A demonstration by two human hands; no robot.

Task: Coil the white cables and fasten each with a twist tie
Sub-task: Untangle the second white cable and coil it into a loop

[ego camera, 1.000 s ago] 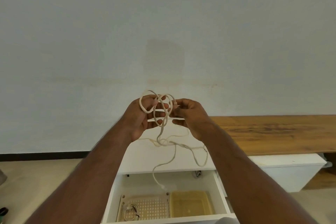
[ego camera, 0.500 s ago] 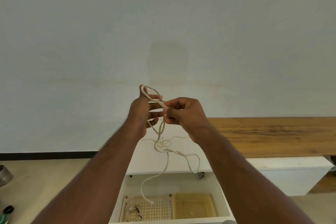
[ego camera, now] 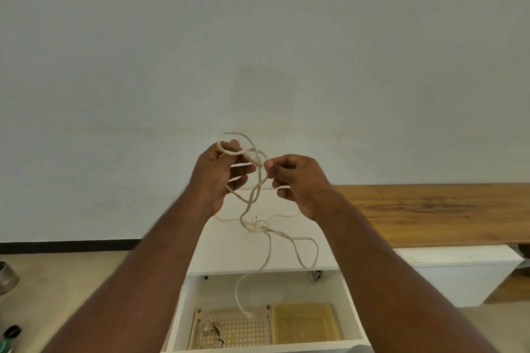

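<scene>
white cable [ego camera: 259,189] hangs in mid-air between both raised hands, above the open white drawer [ego camera: 265,315]. no brand, label or writing can be read anywhere. the left hand [ego camera: 216,173] is held up with its back to the camera, fingers bent, and several turns of the cable are looped around those fingers; one loop crosses over the fingertip at the top. the right hand [ego camera: 298,182] faces it, just beside, its thumb and forefinger pinching a strand of the same cable while the other fingers curl under. from the two hands the strands drop, cross each other and gather in a loose tangle [ego camera: 258,226] below the wrists, then fall on in slack loops; the free end dangles down into the drawer, its tip over the perforated tray. both forearms reach up and forward from the lower corners of the view. in the drawer a perforated cream tray [ego camera: 241,332] sits at the left side and a yellowish translucent tray [ego camera: 305,324] sits just beside it on the right. a coiled cable [ego camera: 210,337] lies in the left front corner of the perforated tray, with something dark on it that is too small to tell. a wooden bench top [ego camera: 430,209] runs off to the right against the pale wall [ego camera: 258,37].
</scene>
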